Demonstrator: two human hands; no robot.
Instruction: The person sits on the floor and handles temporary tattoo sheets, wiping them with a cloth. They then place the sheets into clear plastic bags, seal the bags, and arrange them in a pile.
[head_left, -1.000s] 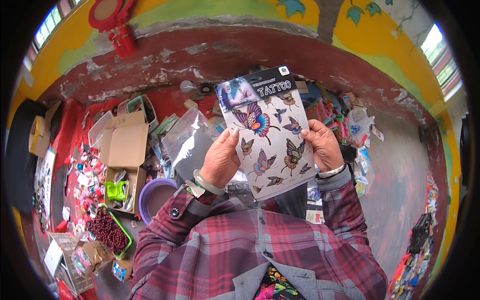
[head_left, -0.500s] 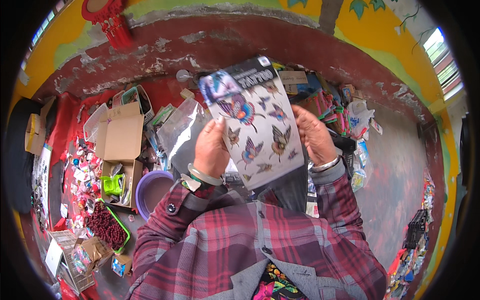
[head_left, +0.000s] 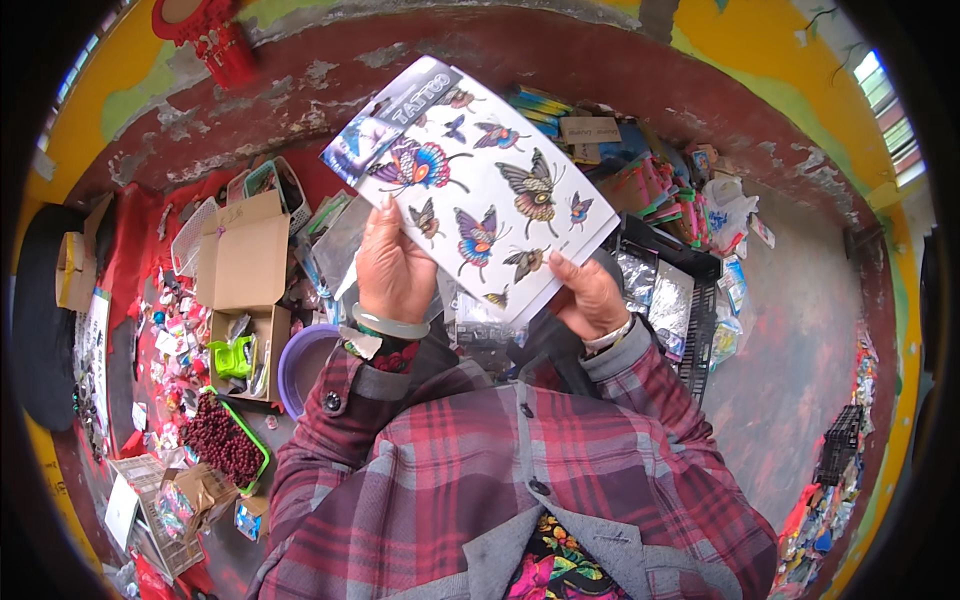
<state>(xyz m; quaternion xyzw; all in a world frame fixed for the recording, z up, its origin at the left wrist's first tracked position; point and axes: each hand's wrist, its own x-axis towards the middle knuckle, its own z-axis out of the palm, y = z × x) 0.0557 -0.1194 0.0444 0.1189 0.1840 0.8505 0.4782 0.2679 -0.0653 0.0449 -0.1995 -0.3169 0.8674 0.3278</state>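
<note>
Held up in front of me is a white temporary tattoo sheet [head_left: 488,190] printed with colourful butterflies, with a dark header at its upper left. It is tilted, and a second white edge shows along its lower right side, perhaps another sheet or sleeve. My left hand [head_left: 392,265] grips its lower left edge, thumb along the side, fingers behind. At the lower right corner my right hand [head_left: 590,300] pinches it, thumb on the front. The fingers behind the sheet are hidden. Below it, partly covered, lie clear plastic packets [head_left: 487,322].
A black crate [head_left: 700,345] with clear packets stands to the right. On the left are an open cardboard box [head_left: 243,270], a purple basin [head_left: 300,365] and a green tray [head_left: 255,470] of dark red beads. Stacked colourful packs [head_left: 655,200] lie at the far right.
The sheet has turned anticlockwise and moved up and left. My right hand has slid from its right edge down to the lower right corner, and the black crate has come into view.
</note>
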